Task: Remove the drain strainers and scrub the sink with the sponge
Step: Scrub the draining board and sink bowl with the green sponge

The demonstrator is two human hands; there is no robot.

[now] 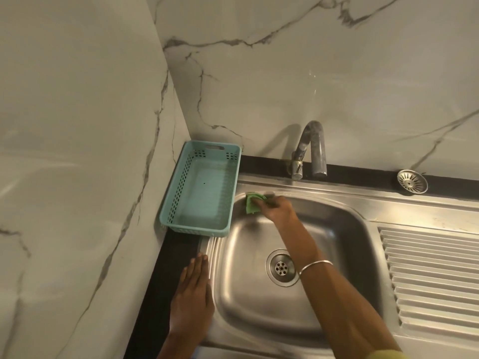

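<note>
A steel sink (344, 229) fills the lower middle of the view, with its drain (281, 268) open at the bottom of the basin. My right hand (278, 207) reaches across the basin and grips a green sponge (252, 203), pressing it against the far left corner of the basin wall. My left hand (193, 294) lies flat, fingers straight, on the sink's left rim and the dark counter. One round metal drain strainer (412, 181) sits on the dark ledge behind the sink at the right.
A teal plastic basket (181, 200) stands in the corner left of the sink. The curved tap (312, 149) rises behind the basin. A ribbed draining board (430, 275) lies to the right. Marble walls close off the left and back.
</note>
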